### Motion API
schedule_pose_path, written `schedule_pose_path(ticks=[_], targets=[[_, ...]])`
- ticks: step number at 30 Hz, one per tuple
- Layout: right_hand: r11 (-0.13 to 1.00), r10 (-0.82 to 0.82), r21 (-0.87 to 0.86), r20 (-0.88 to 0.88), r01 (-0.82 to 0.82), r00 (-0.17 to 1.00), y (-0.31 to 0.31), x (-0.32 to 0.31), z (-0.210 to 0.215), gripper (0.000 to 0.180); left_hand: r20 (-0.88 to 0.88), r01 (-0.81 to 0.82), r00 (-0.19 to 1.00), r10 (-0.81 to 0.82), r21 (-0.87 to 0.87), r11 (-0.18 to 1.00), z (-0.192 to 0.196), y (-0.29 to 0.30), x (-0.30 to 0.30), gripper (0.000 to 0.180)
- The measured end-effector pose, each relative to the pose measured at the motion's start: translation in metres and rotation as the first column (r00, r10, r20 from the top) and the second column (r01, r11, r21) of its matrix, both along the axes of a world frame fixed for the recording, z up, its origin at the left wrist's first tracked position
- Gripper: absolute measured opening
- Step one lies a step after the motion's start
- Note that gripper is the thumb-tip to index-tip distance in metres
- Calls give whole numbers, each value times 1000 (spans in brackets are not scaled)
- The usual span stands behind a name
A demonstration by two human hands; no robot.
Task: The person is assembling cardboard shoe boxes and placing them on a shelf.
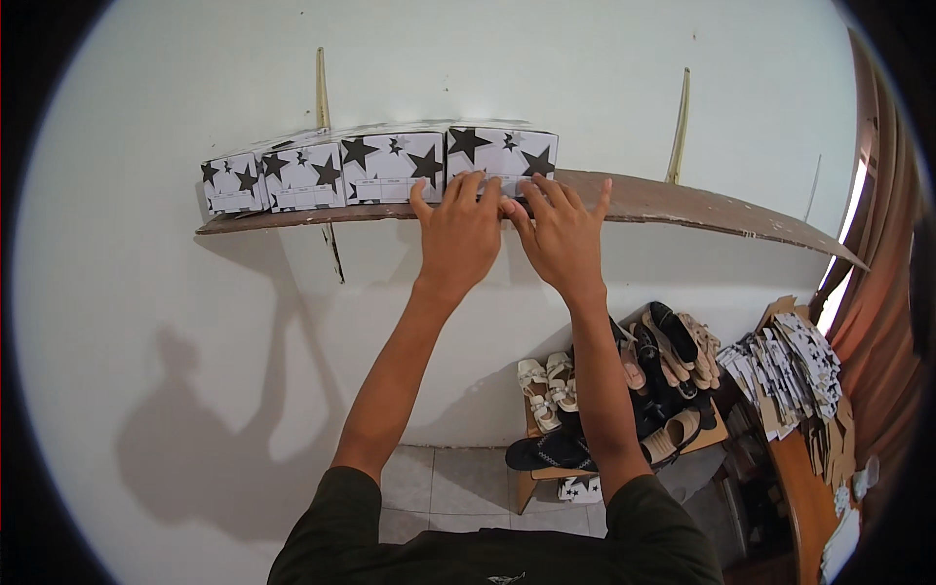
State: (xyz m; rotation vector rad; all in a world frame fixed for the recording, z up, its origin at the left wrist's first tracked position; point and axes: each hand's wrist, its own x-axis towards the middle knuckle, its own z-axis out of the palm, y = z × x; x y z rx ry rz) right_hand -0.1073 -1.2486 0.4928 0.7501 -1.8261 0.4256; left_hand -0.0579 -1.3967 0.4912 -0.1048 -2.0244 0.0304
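Pressing flat: your left hand (458,234) and right hand (563,237), fingers spread open and gripping nothing, bear on the front of the rightmost white cardboard box with black stars (502,153), on the brown wooden wall shelf (682,205). Push evenly, aligning it with the three matching boxes (312,174) to its left. Arms raised, nearly straight.

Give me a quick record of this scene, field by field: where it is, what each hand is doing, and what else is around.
place: wooden wall shelf on a white wall
left hand: flat, fingers spread, against the front of the rightmost star-printed box
right hand: flat, beside the left, on the same box
row: four white boxes with black stars, side by side
below: pile of sandals and shoes; stack of flattened star-printed cartons
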Motion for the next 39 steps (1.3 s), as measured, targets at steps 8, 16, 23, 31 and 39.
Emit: schedule_pose_path(ticks=[8, 16, 23, 31, 39], targets=[[942, 295, -210, 153, -261, 943, 69, 33, -52, 42, -107, 548, 829, -548, 349, 760, -42, 7, 44, 36], [792, 509, -607, 607, -57, 610, 210, 95, -167, 55, -238, 394, 277, -931, 912, -116, -163, 115, 51, 42], [701, 366, -673, 624, 237, 690, 361, 172, -271, 56, -160, 16, 38, -986, 987, -160, -274, 268, 51, 43], [546, 119, -646, 691, 534, 713, 551, 257, -312, 54, -51, -94, -117, -992, 995, -40, -316, 478, 72, 44], [501, 15, -627, 695, 596, 719, 708, 269, -303, 53, -73, -22, -204, -976, 997, -70, -321, 664, 67, 46]])
